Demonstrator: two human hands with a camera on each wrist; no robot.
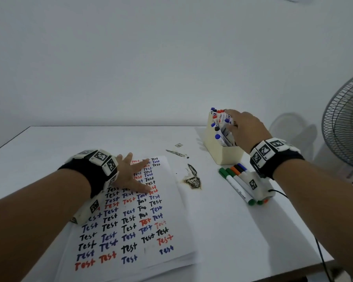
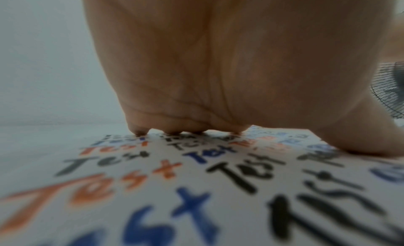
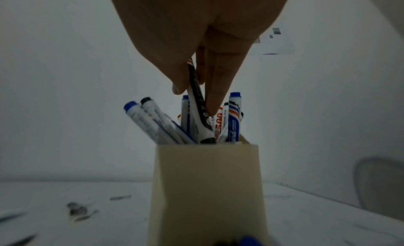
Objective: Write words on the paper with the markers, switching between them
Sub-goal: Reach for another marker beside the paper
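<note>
Black-capped marker (image 3: 200, 111) pinched in my right hand (image 1: 246, 127) over the box (image 1: 222, 153), right of frame; my left hand (image 1: 130, 176) flat on the paper (image 1: 171, 210), nearly filled with "Test" rows.

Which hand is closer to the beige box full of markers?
The right. The right hand reaches into the top of the beige box and pinches a black marker there. The left hand lies flat on the paper, well away from it.
</note>
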